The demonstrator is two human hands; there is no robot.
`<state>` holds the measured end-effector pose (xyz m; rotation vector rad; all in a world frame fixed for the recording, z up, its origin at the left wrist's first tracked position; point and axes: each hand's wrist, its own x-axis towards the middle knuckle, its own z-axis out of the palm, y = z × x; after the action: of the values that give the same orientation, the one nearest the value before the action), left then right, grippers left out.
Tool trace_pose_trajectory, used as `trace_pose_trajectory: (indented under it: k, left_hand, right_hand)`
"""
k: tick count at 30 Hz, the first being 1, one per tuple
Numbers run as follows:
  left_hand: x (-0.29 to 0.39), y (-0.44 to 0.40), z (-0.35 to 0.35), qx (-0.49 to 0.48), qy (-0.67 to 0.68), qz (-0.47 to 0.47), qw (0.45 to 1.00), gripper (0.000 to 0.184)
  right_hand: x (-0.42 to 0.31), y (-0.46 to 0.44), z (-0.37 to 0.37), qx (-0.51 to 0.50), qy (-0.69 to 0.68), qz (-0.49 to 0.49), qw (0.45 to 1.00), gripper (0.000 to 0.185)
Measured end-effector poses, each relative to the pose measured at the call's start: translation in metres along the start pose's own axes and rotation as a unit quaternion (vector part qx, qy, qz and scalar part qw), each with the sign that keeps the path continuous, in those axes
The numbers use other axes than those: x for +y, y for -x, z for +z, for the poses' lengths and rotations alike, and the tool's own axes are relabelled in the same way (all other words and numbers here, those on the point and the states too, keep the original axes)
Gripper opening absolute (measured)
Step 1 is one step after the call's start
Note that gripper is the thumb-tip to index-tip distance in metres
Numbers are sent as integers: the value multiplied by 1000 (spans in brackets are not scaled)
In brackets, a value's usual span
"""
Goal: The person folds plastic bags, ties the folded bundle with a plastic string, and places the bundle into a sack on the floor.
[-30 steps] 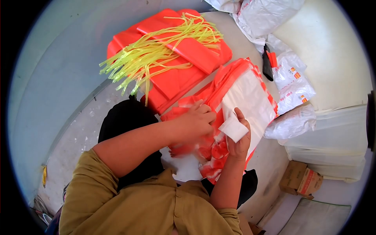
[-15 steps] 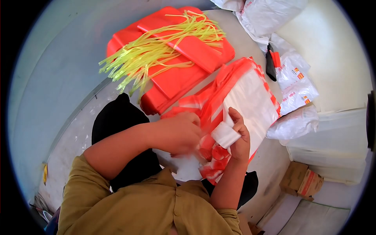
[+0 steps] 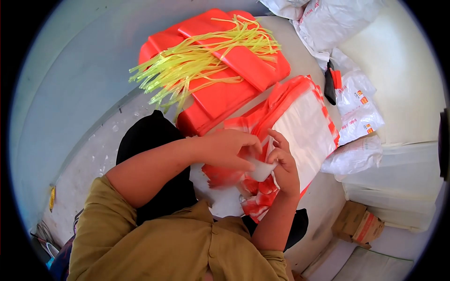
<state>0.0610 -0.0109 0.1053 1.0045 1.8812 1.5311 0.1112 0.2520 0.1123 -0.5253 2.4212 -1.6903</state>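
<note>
My right hand (image 3: 285, 169) is closed on a folded piece of white plastic bag (image 3: 263, 171), pinched between thumb and fingers. My left hand (image 3: 233, 149) is beside it with thumb and fingers apart, right at the free end of the folded plastic. Whether it touches the plastic is hard to see. Below both hands lies a stack of red-and-white plastic bags (image 3: 303, 133), its crumpled red ends (image 3: 258, 194) hanging toward my lap. A blurred red-and-white bag portion (image 3: 222, 176) shows under my left hand.
Beyond the stack lie folded red plastic bags (image 3: 213, 100) topped with a bundle of yellow-green plastic strips (image 3: 201, 63). To the right are a black-and-red object (image 3: 330, 84) and printed white bags (image 3: 356, 107). A cardboard box (image 3: 350, 220) stands at the lower right.
My left hand has moved right to the folded plastic, and its fingers have spread. A red-and-white bag portion now blurs beneath it. The whole view has shifted slightly.
</note>
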Motion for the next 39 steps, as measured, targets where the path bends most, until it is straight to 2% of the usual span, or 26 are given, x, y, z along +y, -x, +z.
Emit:
trace_pose_trajectory:
  k: [2,5,8,11,14,16,17,20,23,26,31,39]
  left_hand:
    - [4,0,-6,-80,38,-67,994,48]
    - [-8,9,-12,-180,9,-13,984,42]
    - [-9,14,-25,-264,-6,-22,964,39]
    - [-2,24,-36,-260,86,-158,949,33]
    - [-14,22,-40,-169,42,-163,971,27]
    - [-29,20,-34,-18,-22,-74,997,25]
    - [-36,19,-31,58,-55,-27,996,24]
    - [-44,10,-27,166,-70,-32,983,23]
    - [-53,1,-23,194,-80,-8,978,22]
    - [-47,-6,-22,162,-104,10,981,24]
    - [-49,-11,-13,131,-141,-40,980,28]
    - [-44,-14,-9,105,-184,-54,976,28]
  right_hand:
    - [-9,-3,5,-5,62,0,998,19]
    - [-19,-6,14,14,147,11,989,25]
    - [-26,-12,25,44,236,2,971,37]
    - [-25,-17,34,28,322,-15,946,43]
    - [-30,-21,46,-13,397,-29,917,43]
    - [-33,-21,54,-18,433,-26,901,44]
    - [-36,-21,57,-22,444,-27,895,44]
    - [-45,-23,65,-30,470,-38,881,45]
    - [-48,-23,69,-20,492,-45,869,47]
    - [-43,-27,68,-2,514,-20,858,51]
    - [-40,-35,66,-8,520,-43,853,54]
    - [-47,-44,56,-31,472,18,881,56]
